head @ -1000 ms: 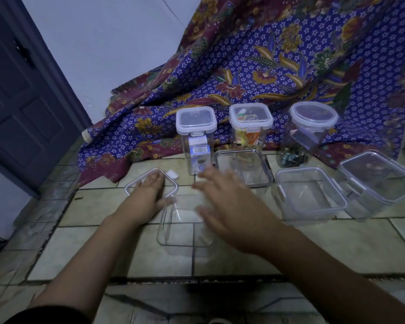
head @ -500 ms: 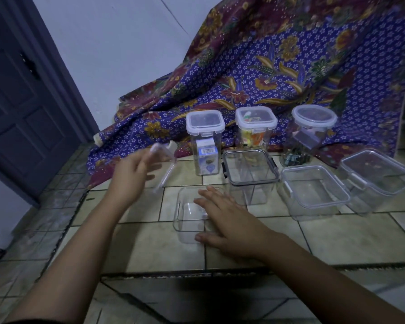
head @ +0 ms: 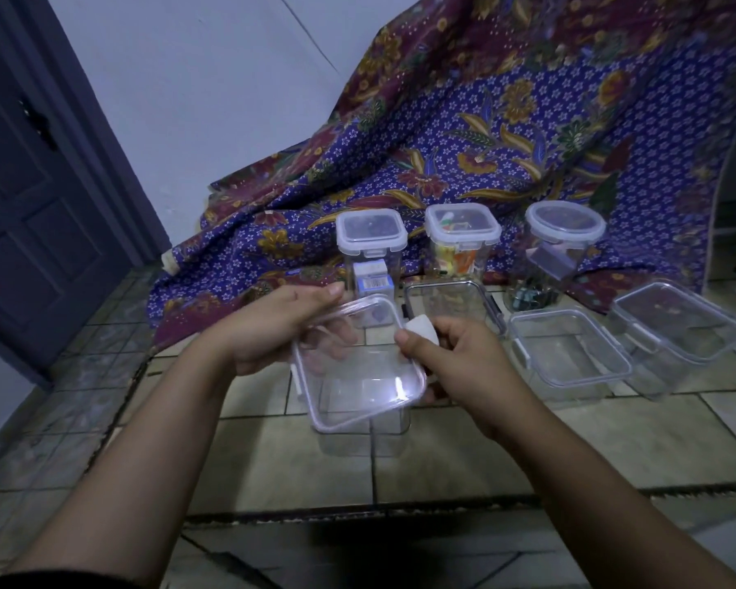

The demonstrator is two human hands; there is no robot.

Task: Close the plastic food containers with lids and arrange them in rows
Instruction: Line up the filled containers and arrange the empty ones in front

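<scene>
A clear rectangular lid (head: 358, 367) hangs tilted over an open clear container (head: 364, 435) on the tiled floor. My left hand (head: 273, 329) grips the lid's far left edge. My right hand (head: 455, 359) pinches the white latch tab at the lid's right corner. Behind stand three tall lidded containers: a left one (head: 371, 244), a middle one (head: 462, 240) and a round one (head: 564, 235). To the right of my hands sit a dark-rimmed container (head: 455, 299), an open container (head: 570, 359) and another container (head: 680, 329) with its lid on it.
A purple and maroon floral cloth (head: 506, 133) drapes behind the containers. A dark door (head: 30, 197) stands at the left beside a white wall. The tiled floor (head: 442, 452) has a dark raised seam near me.
My left hand picked the lid up from the floor and carried it right, over the open container. My right hand left the container and took hold of the lid's tab.
</scene>
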